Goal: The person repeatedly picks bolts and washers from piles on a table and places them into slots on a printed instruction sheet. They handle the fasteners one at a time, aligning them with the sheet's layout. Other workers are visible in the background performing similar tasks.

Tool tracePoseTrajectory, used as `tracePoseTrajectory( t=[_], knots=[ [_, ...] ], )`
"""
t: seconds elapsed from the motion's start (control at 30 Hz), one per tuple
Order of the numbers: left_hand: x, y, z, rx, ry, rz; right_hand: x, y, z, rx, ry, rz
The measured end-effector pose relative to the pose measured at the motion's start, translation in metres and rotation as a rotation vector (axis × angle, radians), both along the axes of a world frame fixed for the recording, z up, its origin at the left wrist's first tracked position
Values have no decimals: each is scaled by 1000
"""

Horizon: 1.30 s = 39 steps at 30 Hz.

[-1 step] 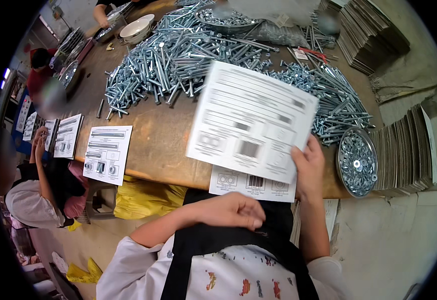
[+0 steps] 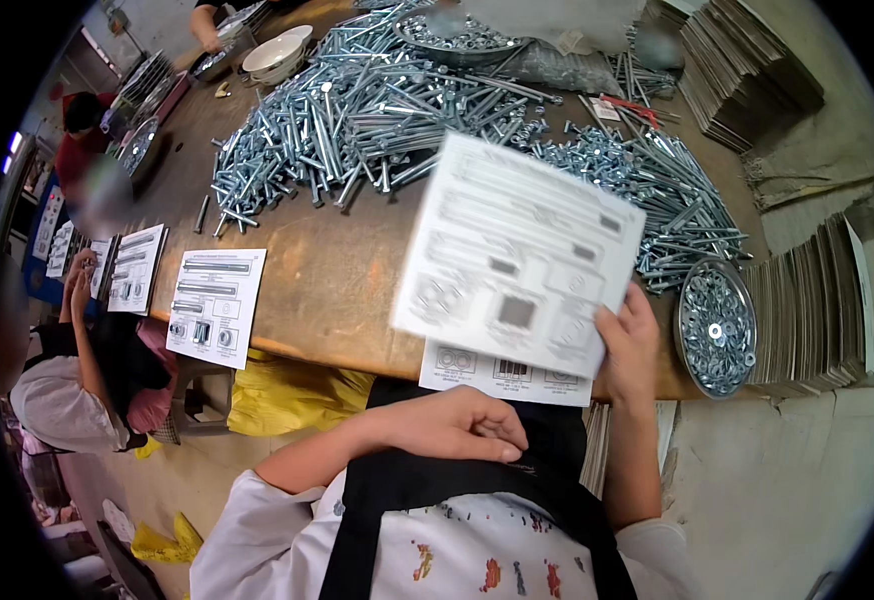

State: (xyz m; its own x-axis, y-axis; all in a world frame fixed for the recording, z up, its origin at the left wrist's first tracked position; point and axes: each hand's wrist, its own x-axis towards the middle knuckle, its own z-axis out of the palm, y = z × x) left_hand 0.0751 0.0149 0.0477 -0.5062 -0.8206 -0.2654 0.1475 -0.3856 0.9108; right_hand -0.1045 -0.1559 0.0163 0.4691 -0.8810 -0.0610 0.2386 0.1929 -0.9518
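My right hand (image 2: 629, 340) grips the lower right edge of a large white printed card (image 2: 477, 285), thumb on its front. The card is tilted, blurred by motion, and held above the table's front edge. Partly under it, a second printed card (image 2: 457, 375) lies at the edge, its upper part hidden. My left hand (image 2: 462, 425) rests against my black apron (image 2: 397, 480), its fingers loosely curled in with nothing visible in them. Beyond the held card, a big heap of silver bolts (image 2: 327, 130) covers the wooden table (image 2: 327, 270).
An oval metal tray of washers (image 2: 715, 325) sits at the right, beside a long row of grey cardboard sheets (image 2: 807, 300). Another printed card (image 2: 215, 305) lies to the left. Further left, a co-worker's hands (image 2: 82, 280) are near more cards. White bowls (image 2: 277, 55) stand at the back.
The card in my right hand has shifted to the right and slightly down and is more blurred. My left hand has hardly moved.
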Motion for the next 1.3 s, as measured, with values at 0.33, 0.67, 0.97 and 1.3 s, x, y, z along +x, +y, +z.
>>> tracePoseTrajectory(
  t=[0.33,0.67,0.97,1.3],
  knots=[
    [55,-4,-77,-259,-381,1028,-39,15,-37,-24,359,60],
    [23,3,-76,-215,-583,875,-37,15,-24,-466,830,-13],
    [16,10,-89,-271,-719,829,-32,22,-48,-542,851,-68],
    [100,-41,-63,-289,-932,989,2,-21,7,-744,908,-53]
  ],
)
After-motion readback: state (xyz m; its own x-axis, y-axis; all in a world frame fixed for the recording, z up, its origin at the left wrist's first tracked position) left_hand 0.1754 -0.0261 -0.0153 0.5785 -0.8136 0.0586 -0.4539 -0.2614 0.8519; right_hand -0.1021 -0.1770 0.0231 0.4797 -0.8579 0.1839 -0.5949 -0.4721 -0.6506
